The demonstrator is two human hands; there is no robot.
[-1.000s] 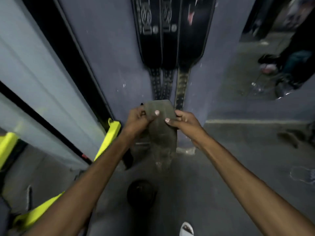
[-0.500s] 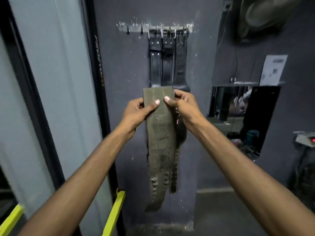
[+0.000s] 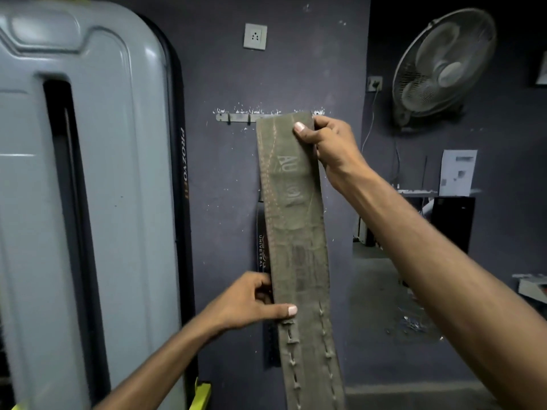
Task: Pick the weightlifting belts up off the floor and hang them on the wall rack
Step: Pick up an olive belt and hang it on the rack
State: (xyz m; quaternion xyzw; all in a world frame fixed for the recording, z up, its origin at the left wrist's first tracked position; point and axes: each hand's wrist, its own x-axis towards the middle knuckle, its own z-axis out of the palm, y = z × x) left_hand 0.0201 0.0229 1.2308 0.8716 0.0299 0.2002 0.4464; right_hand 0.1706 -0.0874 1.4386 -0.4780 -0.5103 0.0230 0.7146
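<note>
A worn olive-green weightlifting belt [image 3: 296, 232] hangs lengthwise in front of the dark wall. My right hand [image 3: 328, 143] grips its top end, raised level with the metal hook rack [image 3: 233, 117] and covering the rack's right part. My left hand [image 3: 251, 303] pinches the belt's left edge lower down, thumb across its face. Behind it a black belt [image 3: 262, 250] with white lettering hangs on the wall, mostly hidden. The hooks at the rack's left end are bare.
A tall grey machine shroud [image 3: 88, 202] with a black frame fills the left. A wall socket [image 3: 255, 36] sits above the rack. A wall fan [image 3: 444, 66] and a mirror edge lie to the right, with a yellow bar [image 3: 201, 392] low down.
The view has tilted up from the floor to the rack. My right hand lifted the belt's top end up to rack height, while my left hand slid down along the belt's edge.
</note>
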